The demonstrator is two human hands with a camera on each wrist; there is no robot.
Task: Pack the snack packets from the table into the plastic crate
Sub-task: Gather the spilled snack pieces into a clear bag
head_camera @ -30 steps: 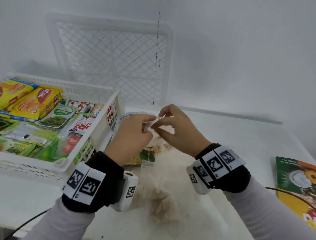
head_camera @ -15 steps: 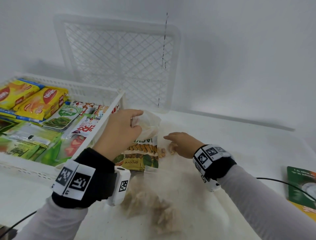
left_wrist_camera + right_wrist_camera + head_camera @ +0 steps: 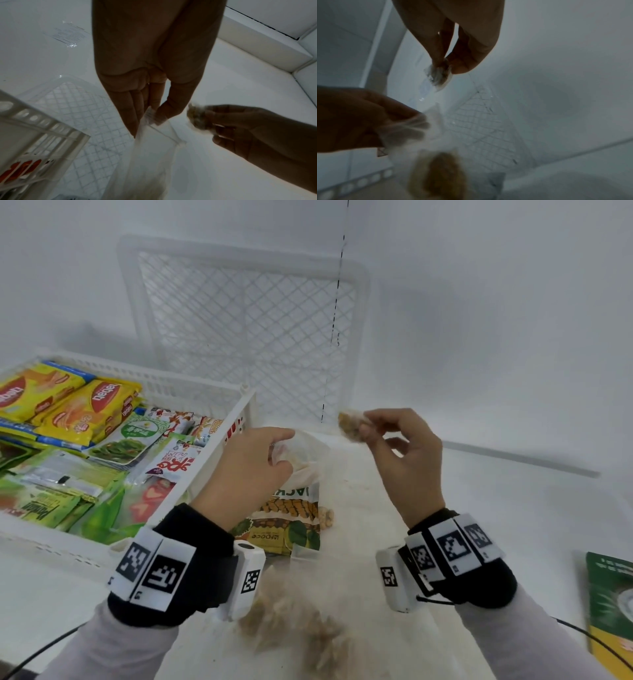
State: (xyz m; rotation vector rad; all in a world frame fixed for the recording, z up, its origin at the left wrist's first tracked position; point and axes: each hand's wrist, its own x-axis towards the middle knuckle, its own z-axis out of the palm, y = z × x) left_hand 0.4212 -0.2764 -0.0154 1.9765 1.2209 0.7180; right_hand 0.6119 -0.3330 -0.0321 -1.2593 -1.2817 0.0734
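Left hand (image 3: 253, 470) pinches the clear bag's (image 3: 305, 463) open mouth, just right of the crate (image 3: 219, 446). Right hand (image 3: 404, 453) pinches a small snack clump (image 3: 349, 424), raised just right of that mouth. Likely move: short leftward drop into the bag; the crate lies left, nearer the left hand.

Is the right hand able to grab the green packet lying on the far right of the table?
Probably not yet. The right hand already pinches a small snack packet, so its fingers are busy. The green packet lies uncovered at the table's edge, with nothing between.
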